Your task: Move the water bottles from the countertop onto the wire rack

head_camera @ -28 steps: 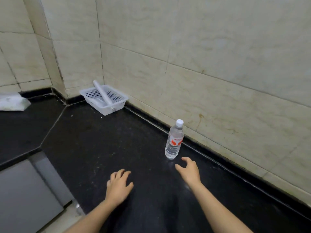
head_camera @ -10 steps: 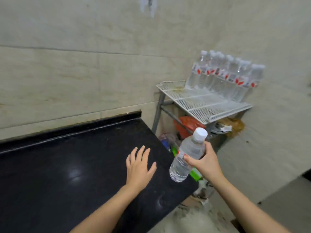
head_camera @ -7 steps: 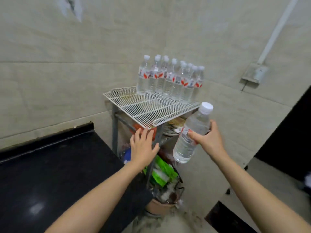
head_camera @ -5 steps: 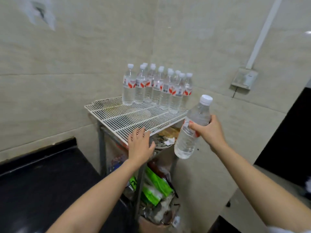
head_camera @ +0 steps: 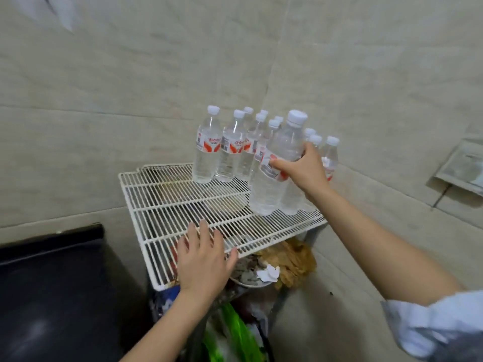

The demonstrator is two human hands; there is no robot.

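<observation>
Left hand (head_camera: 202,259) lies flat and open, fingers spread, on the wire rack (head_camera: 167,202) front edge. Right hand (head_camera: 304,169) wraps the held bottle (head_camera: 277,163) at its label: cap toward 12, leaning slightly to 1, base hovering just over the rack and hiding the bottles (head_camera: 230,147) behind.

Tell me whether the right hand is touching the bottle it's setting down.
Touching. The head view shows the right hand wrapped around the bottle at its label, fingers pressed on the plastic.
</observation>
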